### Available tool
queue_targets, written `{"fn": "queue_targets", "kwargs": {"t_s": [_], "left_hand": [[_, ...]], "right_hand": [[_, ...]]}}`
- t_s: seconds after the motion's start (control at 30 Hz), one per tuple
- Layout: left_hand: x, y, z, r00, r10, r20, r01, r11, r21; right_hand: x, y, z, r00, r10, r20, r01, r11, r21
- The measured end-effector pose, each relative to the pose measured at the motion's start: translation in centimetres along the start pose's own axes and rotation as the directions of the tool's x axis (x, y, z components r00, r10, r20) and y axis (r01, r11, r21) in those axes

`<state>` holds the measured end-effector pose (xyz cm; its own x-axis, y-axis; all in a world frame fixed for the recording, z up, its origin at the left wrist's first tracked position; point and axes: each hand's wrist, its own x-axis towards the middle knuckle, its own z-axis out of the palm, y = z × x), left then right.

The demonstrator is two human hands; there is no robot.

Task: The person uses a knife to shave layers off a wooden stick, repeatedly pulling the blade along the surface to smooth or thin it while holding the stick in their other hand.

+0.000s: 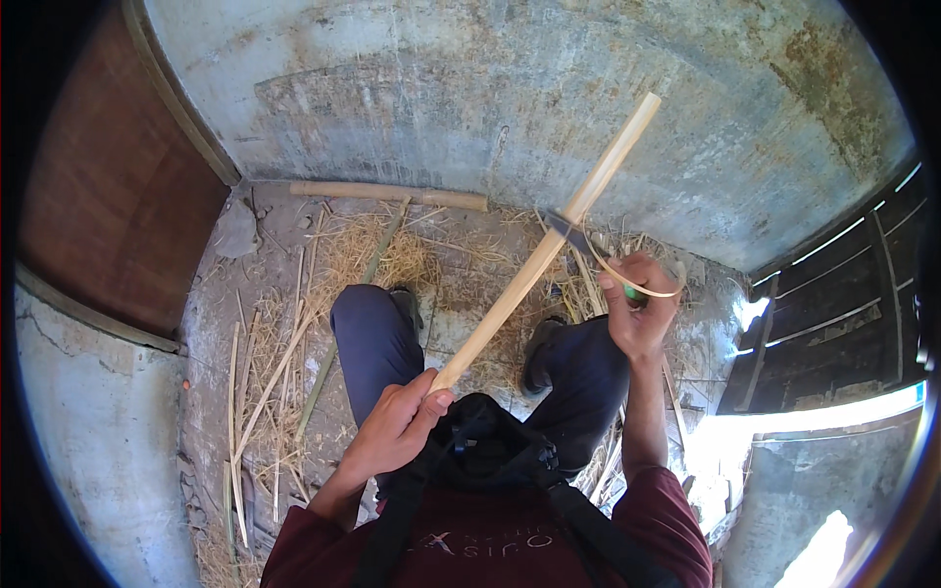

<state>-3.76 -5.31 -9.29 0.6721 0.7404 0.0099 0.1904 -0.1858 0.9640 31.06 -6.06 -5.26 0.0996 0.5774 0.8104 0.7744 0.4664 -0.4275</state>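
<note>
L hand point(397, 423) grips wood strip point(507, 295) at near end, R hand point(642, 306) holds grn-hndl knife point(579, 241).

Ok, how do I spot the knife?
In front of the big grey wall, a long pale stick slants up from the left hand. The knife crosses it, gripped by the right hand. Its blade is short and dark, unlike the pale stick.

A rough shed workshop — shavings point(343, 260) strewn over the floor point(221, 304), 1 gappy plank wall point(833, 323).
</note>
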Motion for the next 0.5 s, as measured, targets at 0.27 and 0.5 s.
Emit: {"fn": "queue_targets", "kwargs": {"t_s": [0.27, 0.5], "left_hand": [[0.9, 0.5, 0.2, 1.000, 0.003, -0.008, -0.003, 0.999, -0.050], [2.2, 1.9, 0.5, 0.999, -0.006, 0.046, 0.011, 0.994, -0.108]], "right_hand": [[-1.3, -3.0, 2.0, 0.977, -0.110, 0.184, 0.090, 0.989, 0.117], [-3.2, -5.0, 3.4, 0.952, -0.215, 0.216, 0.185, 0.971, 0.150]]}}
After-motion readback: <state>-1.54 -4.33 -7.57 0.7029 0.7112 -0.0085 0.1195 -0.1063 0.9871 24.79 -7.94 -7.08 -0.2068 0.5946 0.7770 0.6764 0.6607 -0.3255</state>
